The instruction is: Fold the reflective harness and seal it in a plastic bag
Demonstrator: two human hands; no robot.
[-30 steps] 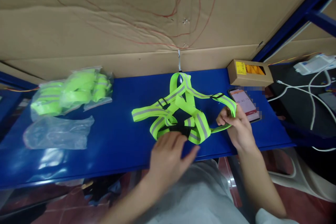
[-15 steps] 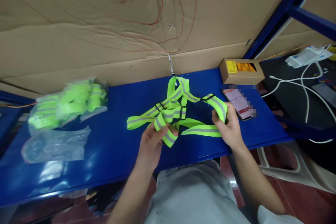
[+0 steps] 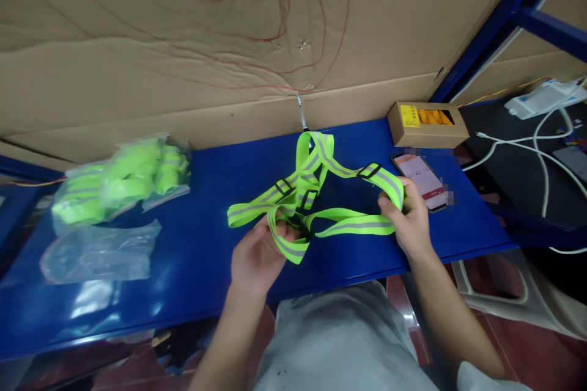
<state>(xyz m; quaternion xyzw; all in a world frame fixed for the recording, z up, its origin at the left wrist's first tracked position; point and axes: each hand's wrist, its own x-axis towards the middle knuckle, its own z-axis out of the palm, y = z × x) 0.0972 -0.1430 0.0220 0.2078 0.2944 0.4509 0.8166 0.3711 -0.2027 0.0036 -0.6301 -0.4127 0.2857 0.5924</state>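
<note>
A neon-yellow reflective harness (image 3: 353,226) with grey stripes and black slide buckles lies spread on the blue table, its top loop near a silver-and-black strip at the cardboard wall. My right hand (image 3: 409,214) pinches the bend of its right-hand strap between thumb and fingers. At the lower middle of the harness, my left hand (image 3: 261,250) is turned palm up, its fingers curled inside a strap loop by a dark buckle or clip. Part of those fingers is hidden behind the webbing.
Clear bags of neon straps (image 3: 128,177) lie at the left, above an empty clear plastic bag (image 3: 103,253). A phone (image 3: 420,180) with a timer and a small cardboard box (image 3: 426,125) are at the right. White cables (image 3: 527,140) run over a black surface farther right.
My left hand has rolled palm up, and the strap it pinched flat now forms an open loop round its fingers. My right hand keeps its hold on the strap bend.
</note>
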